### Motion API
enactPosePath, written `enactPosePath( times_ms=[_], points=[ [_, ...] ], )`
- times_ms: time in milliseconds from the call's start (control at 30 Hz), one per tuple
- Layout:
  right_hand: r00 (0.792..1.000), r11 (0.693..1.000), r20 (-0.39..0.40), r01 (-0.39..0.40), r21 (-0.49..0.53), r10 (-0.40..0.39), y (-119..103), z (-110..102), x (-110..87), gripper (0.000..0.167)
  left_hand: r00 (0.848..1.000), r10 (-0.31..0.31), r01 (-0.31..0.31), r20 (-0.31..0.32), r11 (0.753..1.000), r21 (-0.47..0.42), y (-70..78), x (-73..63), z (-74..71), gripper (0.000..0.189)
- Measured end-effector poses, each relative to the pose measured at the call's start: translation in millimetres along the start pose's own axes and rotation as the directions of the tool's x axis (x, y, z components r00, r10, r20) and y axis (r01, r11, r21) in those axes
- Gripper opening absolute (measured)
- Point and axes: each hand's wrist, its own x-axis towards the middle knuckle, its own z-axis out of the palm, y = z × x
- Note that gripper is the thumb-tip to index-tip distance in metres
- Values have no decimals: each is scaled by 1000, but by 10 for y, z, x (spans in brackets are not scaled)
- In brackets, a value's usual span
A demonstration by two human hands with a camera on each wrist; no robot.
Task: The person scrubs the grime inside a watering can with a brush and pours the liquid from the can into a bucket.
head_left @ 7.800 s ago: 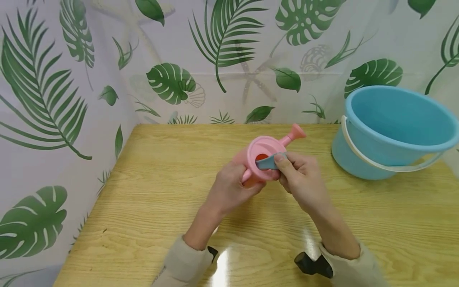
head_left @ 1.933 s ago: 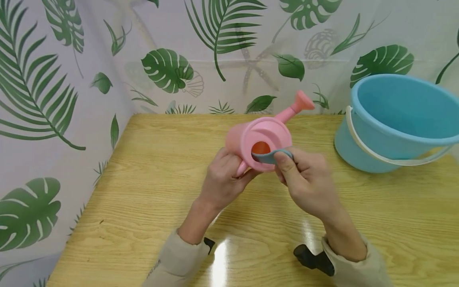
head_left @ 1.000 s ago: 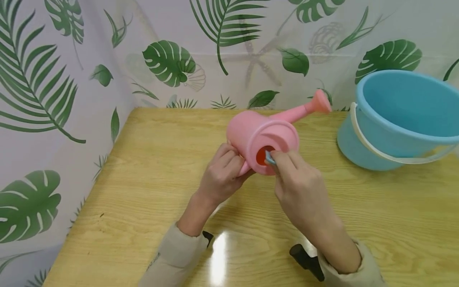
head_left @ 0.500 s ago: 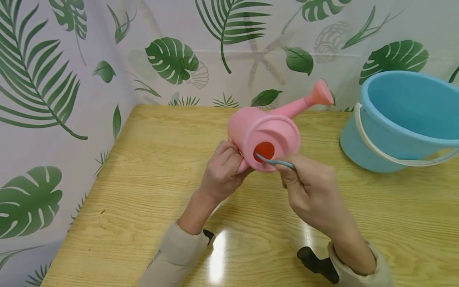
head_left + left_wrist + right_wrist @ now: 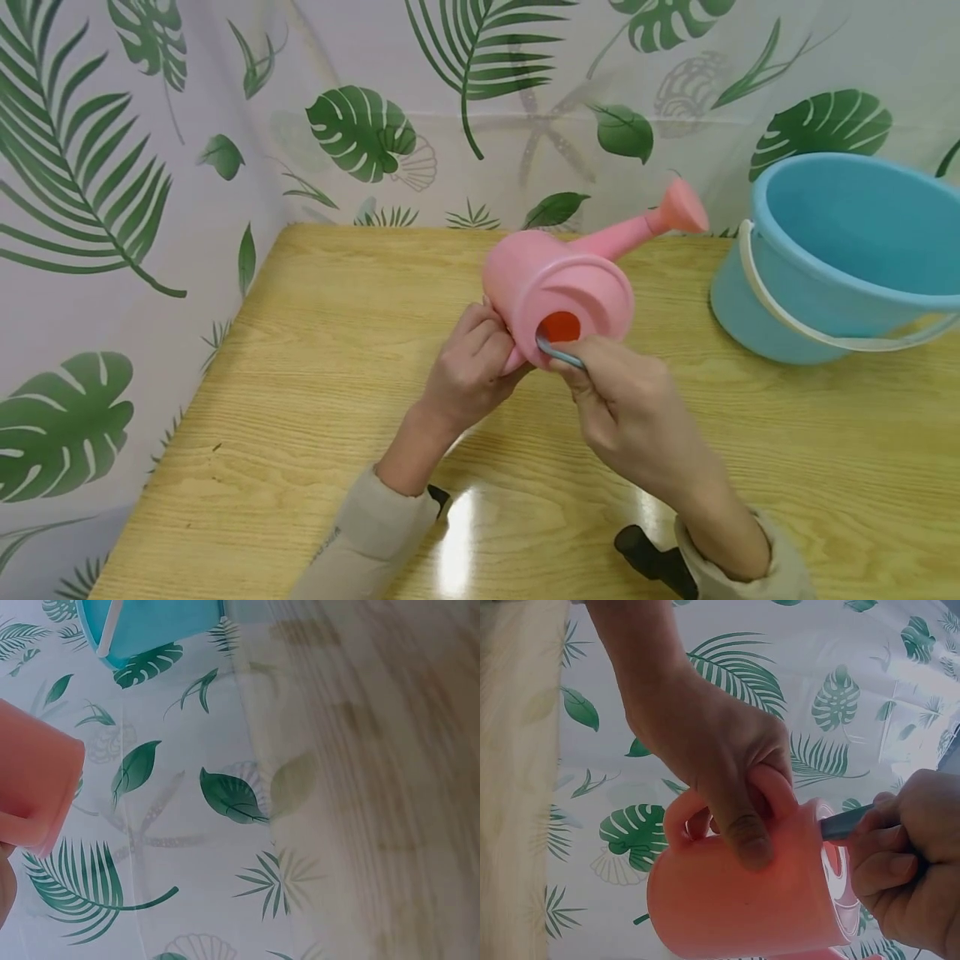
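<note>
A pink watering can (image 5: 517,271) is held tilted above the table, its round top opening facing me and its spout toward the back right. My left hand (image 5: 467,367) grips its looped handle, the thumb lying along the body in the right wrist view. Between thumb and fingers, my right hand (image 5: 637,408) pinches a slim blue-grey tool (image 5: 846,822) at the opening. The tool's far end goes inside the can and is hidden, so I cannot tell its kind. Orange-red shows within the opening. Part of the can (image 5: 34,776) appears in the left wrist view.
A light blue bucket (image 5: 795,312) with a white handle (image 5: 780,312) stands at the right on the wooden table (image 5: 315,333). A leaf-patterned sheet (image 5: 450,183) borders the back and left. Black wrist mounts show at both sleeves.
Over these seconds the can has tilted further, its side and spout showing more. My right hand has shifted the tool about the opening, and lately moved left, closer to it.
</note>
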Motion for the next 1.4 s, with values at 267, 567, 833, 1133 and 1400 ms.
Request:
enactPosePath(
  times_ms=[267,567,833,1133,1400],
  points=[
    [1000,999,8,26,20,-26,-86,-125,-5,35,1000,18,-18,-14,1000,13,-53,-2,-31,34],
    [998,995,45,50,-90,-46,-63,-114,0,37,998,61,-61,-8,998,17,-66,42,-44,35],
    [986,1000,164,11,-26,-7,15,-167,-16,34,994,102,-103,30,994,40,-67,10,-45,34],
    [965,948,261,98,-301,-17,23,-174,-67,10,990,88,-95,111,994,60,-73,-73,-81,38],
    [969,944,248,64,-324,19,-10,-186,-57,13,985,127,-140,115,984,112,-87,32,-68,37]
  ],
)
